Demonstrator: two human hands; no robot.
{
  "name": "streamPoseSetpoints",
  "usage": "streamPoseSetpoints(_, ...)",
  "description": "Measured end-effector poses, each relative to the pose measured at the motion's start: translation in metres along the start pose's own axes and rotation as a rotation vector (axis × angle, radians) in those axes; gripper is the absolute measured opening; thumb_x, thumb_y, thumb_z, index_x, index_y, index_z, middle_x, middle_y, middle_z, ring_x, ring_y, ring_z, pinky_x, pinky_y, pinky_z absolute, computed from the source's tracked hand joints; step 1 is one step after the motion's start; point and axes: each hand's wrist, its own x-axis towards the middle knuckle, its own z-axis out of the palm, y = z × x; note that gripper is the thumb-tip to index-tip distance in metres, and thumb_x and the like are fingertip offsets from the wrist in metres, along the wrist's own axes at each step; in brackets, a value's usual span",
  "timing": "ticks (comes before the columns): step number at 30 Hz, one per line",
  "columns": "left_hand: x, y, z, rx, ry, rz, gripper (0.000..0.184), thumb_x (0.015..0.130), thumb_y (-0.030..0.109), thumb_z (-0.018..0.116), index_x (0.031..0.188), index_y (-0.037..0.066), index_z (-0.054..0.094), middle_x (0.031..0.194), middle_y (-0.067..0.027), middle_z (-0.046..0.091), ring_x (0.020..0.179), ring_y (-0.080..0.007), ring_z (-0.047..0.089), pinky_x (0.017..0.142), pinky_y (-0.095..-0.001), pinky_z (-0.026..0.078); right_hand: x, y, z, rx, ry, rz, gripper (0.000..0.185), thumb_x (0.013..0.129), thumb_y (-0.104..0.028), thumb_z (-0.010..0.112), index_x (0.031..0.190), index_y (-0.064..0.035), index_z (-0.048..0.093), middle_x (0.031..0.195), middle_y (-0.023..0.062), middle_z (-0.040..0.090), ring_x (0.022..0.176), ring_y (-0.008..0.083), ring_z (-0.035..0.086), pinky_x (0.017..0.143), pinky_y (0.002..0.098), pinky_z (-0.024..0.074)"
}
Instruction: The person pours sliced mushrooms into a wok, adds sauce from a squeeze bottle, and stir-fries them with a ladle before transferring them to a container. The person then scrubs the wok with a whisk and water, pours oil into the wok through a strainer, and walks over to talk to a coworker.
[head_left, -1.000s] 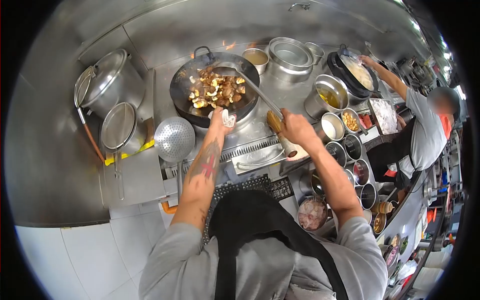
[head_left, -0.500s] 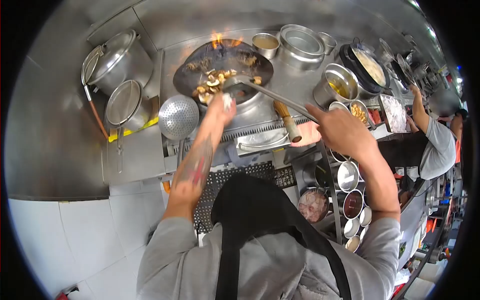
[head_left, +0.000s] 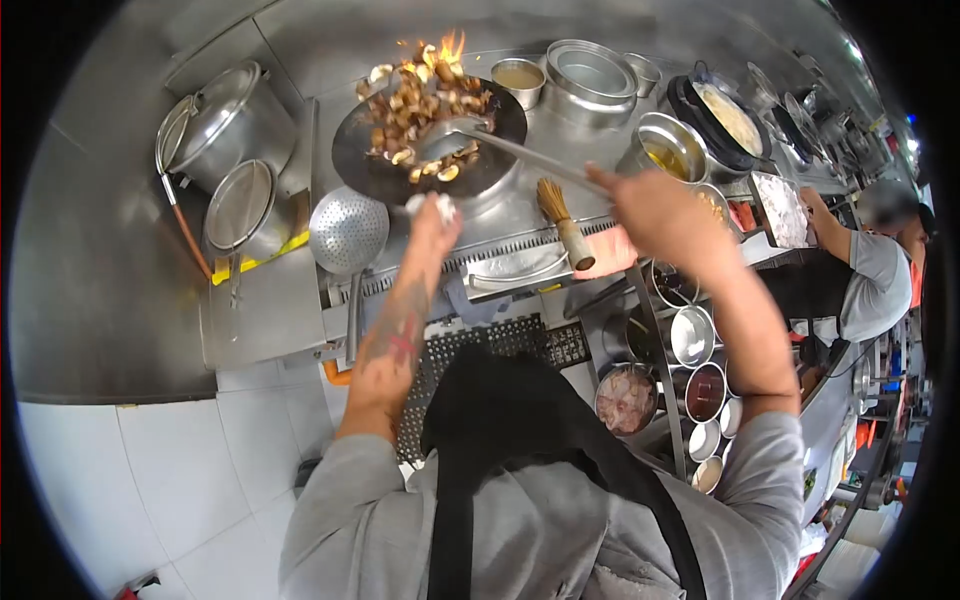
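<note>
Food (head_left: 415, 105) has leapt toward the flames (head_left: 452, 46) beyond the wok (head_left: 353, 158); left fingers (head_left: 433, 219) clutch cloth (head_left: 446, 208) at its near rim, right fingers (head_left: 625, 196) the ladle (head_left: 530, 156). Overtossing could spill some.

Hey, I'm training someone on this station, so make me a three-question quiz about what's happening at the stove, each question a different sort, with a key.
1. Multiple choice: what does the person's right hand hold?
A) Perforated skimmer
B) Ladle
C) Brush

2. True or false: flames show at the far edge of the wok.

3. Short answer: at which side of the wok, near or far, is the person's left hand?

Key:
1. B
2. True
3. The near side
</note>
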Motion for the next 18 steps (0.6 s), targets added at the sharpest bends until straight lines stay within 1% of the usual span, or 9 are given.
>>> streamPoseSetpoints(3, -0.036, 0.022, 0.025, 0.174, 0.012, -0.181, 0.02, 0.096, 0.029, 0.049, 0.098, 0.009, 0.052, 0.074, -0.0108, 0.059, 0.058, -0.0213, 0.06, 0.043, -0.0285, 0.047, -0.026, 0.005, -0.055, 0.005, -0.007, -0.032, 0.05, 0.087, -0.005, 0.052, 0.137, -0.0054, 0.052, 0.092, 0.0197, 0.069, 0.089, 0.0346, 0.068, 0.074, 0.0481, 0.054)
streamPoseSetpoints(5, -0.067, 0.031, 0.052, 0.177, 0.004, -0.141, 0.022, 0.097, 0.03, 0.049, 0.098, 0.008, 0.052, 0.074, -0.012, 0.059, 0.057, -0.0209, 0.059, 0.043, -0.0289, 0.048, -0.028, 0.006, -0.062, 0.027, -0.108, -0.012, 0.046, 0.086, -0.006, 0.052, 0.132, -0.0067, 0.057, 0.094, 0.017, 0.07, 0.089, 0.0349, 0.068, 0.075, 0.0493, 0.0534)
streamPoseSetpoints(8, -0.035, 0.044, 0.064, 0.115, -0.053, -0.217, 0.023, 0.1, 0.029, 0.046, 0.097, 0.008, 0.052, 0.076, -0.0136, 0.06, 0.059, -0.0217, 0.06, 0.044, -0.029, 0.048, 0.013, -0.001, -0.009, 0.045, -0.108, 0.009, 0.045, 0.086, -0.006, 0.052, 0.131, -0.0055, 0.057, 0.093, 0.0183, 0.07, 0.087, 0.036, 0.068, 0.074, 0.0491, 0.0538)
streamPoseSetpoints(10, -0.014, 0.019, 0.048, 0.152, 0.029, -0.093, 0.024, 0.101, 0.03, 0.044, 0.097, 0.008, 0.052, 0.078, -0.0124, 0.061, 0.059, -0.0211, 0.059, 0.045, -0.0286, 0.048, 0.049, -0.015, 0.041, 0.065, -0.014, -0.068, 0.04, 0.089, -0.008, 0.051, 0.128, -0.0022, 0.058, 0.091, 0.0216, 0.069, 0.082, 0.0367, 0.069, 0.07, 0.0478, 0.0556)
streamPoseSetpoints(12, 0.034, -0.015, -0.02, 0.219, -0.225, -0.051, 0.019, 0.098, 0.025, 0.049, 0.105, 0.009, 0.054, 0.089, -0.0106, 0.065, 0.066, -0.023, 0.061, 0.048, -0.0311, 0.047, 0.086, -0.036, 0.087, 0.081, -0.086, 0.116, 0.055, 0.085, -0.003, 0.051, 0.141, -0.0052, 0.048, 0.089, 0.0249, 0.068, 0.085, 0.039, 0.068, 0.077, 0.0482, 0.0553)
streamPoseSetpoints(13, 0.033, -0.029, -0.033, 0.234, -0.147, -0.07, 0.019, 0.098, 0.025, 0.048, 0.108, 0.01, 0.054, 0.092, -0.011, 0.067, 0.067, -0.0227, 0.06, 0.049, -0.0344, 0.047, 0.091, -0.039, 0.105, 0.082, -0.085, 0.117, 0.055, 0.085, -0.003, 0.051, 0.141, -0.0052, 0.048, 0.089, 0.0249, 0.068, 0.085, 0.039, 0.068, 0.077, 0.0482, 0.0553)
streamPoseSetpoints(14, 0.023, -0.038, -0.043, 0.286, -0.152, -0.085, 0.02, 0.099, 0.027, 0.048, 0.109, 0.011, 0.053, 0.094, -0.0109, 0.067, 0.066, -0.0227, 0.06, 0.05, -0.0368, 0.046, 0.094, -0.042, 0.12, 0.065, 0.058, 0.1, 0.05, 0.089, -0.005, 0.049, 0.139, -0.0012, 0.048, 0.087, 0.0241, 0.068, 0.08, 0.0369, 0.069, 0.071, 0.0462, 0.0565)
streamPoseSetpoints(16, -0.002, -0.05, -0.051, 0.358, -0.128, -0.122, 0.019, 0.098, 0.027, 0.049, 0.107, 0.011, 0.054, 0.09, -0.0097, 0.067, 0.065, -0.0225, 0.059, 0.05, -0.0362, 0.046, 0.085, -0.049, 0.12, 0.051, 0.198, 0.081, 0.046, 0.092, -0.007, 0.047, 0.138, 0.0028, 0.048, 0.085, 0.0234, 0.069, 0.076, 0.0347, 0.071, 0.065, 0.0442, 0.0577)
streamPoseSetpoints(18, -0.003, -0.041, -0.031, 0.279, -0.07, -0.072, 0.018, 0.098, 0.027, 0.051, 0.106, 0.011, 0.054, 0.087, -0.0091, 0.066, 0.065, -0.022, 0.059, 0.05, -0.0361, 0.046, 0.065, -0.043, 0.094, 0.035, 0.128, 0.169, 0.058, 0.085, -0.002, 0.052, 0.142, -0.0047, 0.046, 0.084, 0.0227, 0.068, 0.081, 0.0372, 0.069, 0.073, 0.0461, 0.0559)
